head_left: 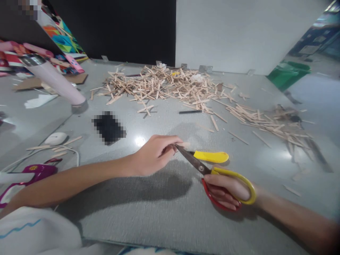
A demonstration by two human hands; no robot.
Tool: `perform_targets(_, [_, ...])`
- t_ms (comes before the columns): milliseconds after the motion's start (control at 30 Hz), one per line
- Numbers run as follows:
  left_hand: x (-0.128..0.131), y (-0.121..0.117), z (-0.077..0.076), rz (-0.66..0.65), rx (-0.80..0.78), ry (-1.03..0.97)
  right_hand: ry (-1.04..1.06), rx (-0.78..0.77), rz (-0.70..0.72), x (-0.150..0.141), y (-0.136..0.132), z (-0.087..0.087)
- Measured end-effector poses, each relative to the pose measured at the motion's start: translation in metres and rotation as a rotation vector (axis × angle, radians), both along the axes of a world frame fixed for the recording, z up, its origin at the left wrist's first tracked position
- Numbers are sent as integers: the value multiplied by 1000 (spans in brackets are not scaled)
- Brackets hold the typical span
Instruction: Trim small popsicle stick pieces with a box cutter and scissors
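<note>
My right hand (223, 189) grips a pair of scissors (201, 168) with one yellow and one red handle loop. Their dark blades point up and left, with the tips at the fingers of my left hand (156, 154). That hand is closed in a pinch, and the pale end of a small wooden stick (186, 145) shows past its fingertips, beside the blades. Most of the stick is hidden by the fingers. A yellow-handled utility knife (211, 156) lies on the table just behind the scissors.
A heap of wooden sticks (159, 85) spreads along the back of the grey table (148, 219) and trails right. At left are a pink tumbler (58, 79), a white mouse (56, 138), a purple glue gun (39, 171) and a blurred-out black object (108, 127). A green bin (288, 74) stands beyond.
</note>
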State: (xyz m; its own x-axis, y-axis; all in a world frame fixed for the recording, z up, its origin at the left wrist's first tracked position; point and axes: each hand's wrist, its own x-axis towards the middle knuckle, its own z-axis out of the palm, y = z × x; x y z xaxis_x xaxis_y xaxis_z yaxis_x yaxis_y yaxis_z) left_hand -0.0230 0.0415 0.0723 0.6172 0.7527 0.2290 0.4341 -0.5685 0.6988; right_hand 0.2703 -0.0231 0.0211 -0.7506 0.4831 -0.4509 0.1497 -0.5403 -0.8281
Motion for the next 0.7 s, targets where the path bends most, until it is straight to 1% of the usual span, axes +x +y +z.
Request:
perform_targets(67, [0, 0, 0, 4, -42, -23, 73, -86, 7, -1, -1, -2])
perform_targets(133, [0, 0, 1, 4, -86, -53, 143, -139, 7, -2, -1, -3])
perform_targets(233, [1, -1, 0, -17, -184, -124, 220, -176, 4, -3, 0, -5])
perform_targets(300, [2, -2, -4, -35, -262, -189, 258, -190, 12, -3, 0, -9])
perform_targets(433, [4, -3, -18, -68, -344, -319, 303, -197, -1, -1, 4, -17])
perform_targets(500, [6, -1, -27, -63, -382, -395, 320, -194, -9, 1, 7, -19])
perform_targets(600, [9, 2, -38, -11, -458, -488, 302, -150, -42, 3, 9, -21])
perform_targets(700, [10, 2, -42, 63, -503, -541, 271, -83, -108, 2, 7, -24])
